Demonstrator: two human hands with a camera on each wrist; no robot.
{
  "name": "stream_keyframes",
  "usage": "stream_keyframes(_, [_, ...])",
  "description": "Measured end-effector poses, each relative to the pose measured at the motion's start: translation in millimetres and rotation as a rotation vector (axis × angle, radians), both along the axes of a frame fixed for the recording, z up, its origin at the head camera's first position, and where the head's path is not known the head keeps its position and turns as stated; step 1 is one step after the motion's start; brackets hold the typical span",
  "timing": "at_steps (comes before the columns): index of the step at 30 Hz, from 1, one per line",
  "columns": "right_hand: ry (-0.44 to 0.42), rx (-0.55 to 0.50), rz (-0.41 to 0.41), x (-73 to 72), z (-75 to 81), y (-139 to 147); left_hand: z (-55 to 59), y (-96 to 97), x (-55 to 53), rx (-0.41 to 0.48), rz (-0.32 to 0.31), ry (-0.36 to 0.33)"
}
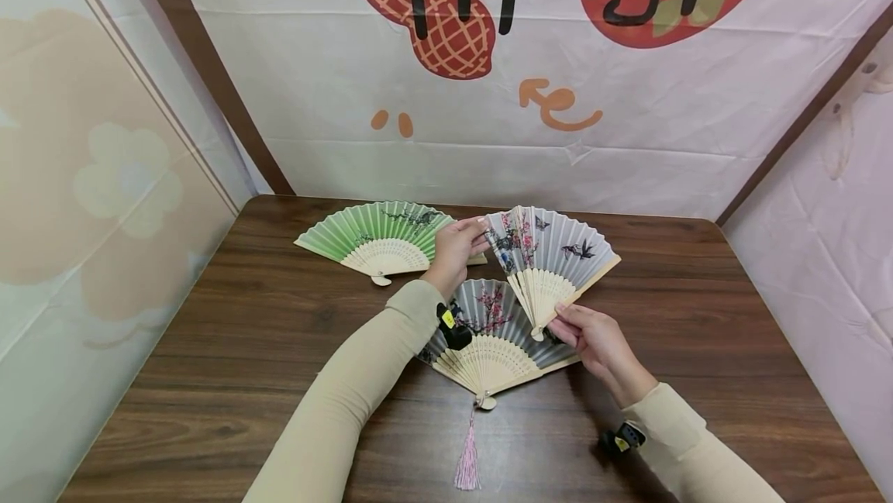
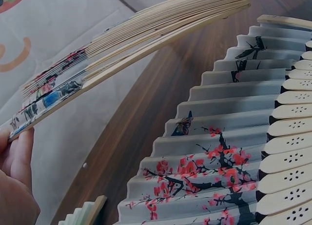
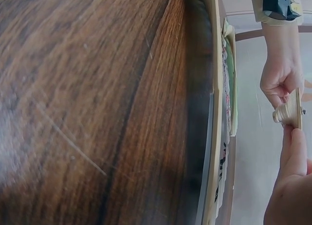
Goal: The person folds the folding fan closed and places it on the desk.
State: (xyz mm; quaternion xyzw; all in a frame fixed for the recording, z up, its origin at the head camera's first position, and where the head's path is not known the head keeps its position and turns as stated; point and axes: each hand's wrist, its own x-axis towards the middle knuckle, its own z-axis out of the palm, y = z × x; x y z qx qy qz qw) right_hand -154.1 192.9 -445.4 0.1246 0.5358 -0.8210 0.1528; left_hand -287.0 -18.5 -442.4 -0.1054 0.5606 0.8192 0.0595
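Raised above the table is a pale lavender folding fan, partly spread, with pink blossoms, a butterfly and a dark bird on it. My left hand pinches its upper left edge. The right hand grips the lower part of its right outer stick, close to the pivot. In the left wrist view this fan appears nearly edge-on, the left fingers at its paper end. Below it, a grey folding fan with red blossoms lies spread on the table, partly hidden by the left wrist and the raised fan.
A green folding fan lies spread at the table's back left, its right part behind my left hand. A pink tassel hangs from the grey fan's pivot toward the front. Behind the brown wooden table stands a printed cloth wall.
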Motion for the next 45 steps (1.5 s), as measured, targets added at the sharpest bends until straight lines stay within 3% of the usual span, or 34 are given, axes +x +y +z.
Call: stream_keyframes(45, [-0.018,0.021,0.059,-0.5,-3.2,-2.1,-0.8,-1.3,0.3,-0.007,-0.021,-0.012])
